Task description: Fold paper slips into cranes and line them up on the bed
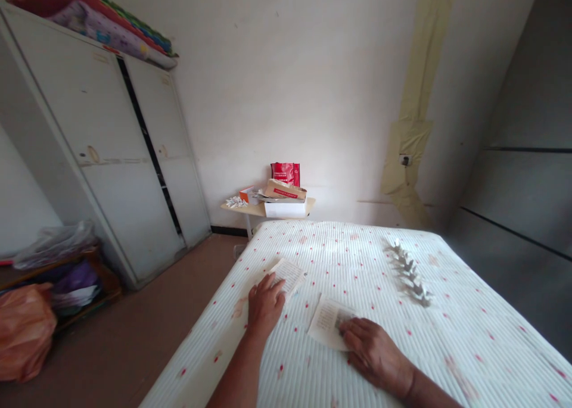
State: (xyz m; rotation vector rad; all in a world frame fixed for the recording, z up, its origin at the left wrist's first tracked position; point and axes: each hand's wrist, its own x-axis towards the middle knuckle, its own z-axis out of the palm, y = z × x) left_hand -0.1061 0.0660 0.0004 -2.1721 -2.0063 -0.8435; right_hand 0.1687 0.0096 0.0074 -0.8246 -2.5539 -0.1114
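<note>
A printed sheet of paper [326,321] lies on the white striped bed cover [348,265], turned at a slant. Curled over its right edge is my right hand [375,351], closed on the paper, with its fingertips partly hidden. To the left, my left hand [266,305] rests with fingers apart on the corner of some printed paper [289,275], perhaps a small stack. Several small folded paper shapes [407,268], grey-white and pointed, stand in a slanting row farther right on the bed, away from both hands.
Beyond the bed, a small table [254,209] holds a white box [286,209], a red bag [286,173], brown packaging and small white pieces. A grey cabinet [107,146] stands left. An orange plastic bag [24,330] sits by a low shelf. Dark panels rise at right.
</note>
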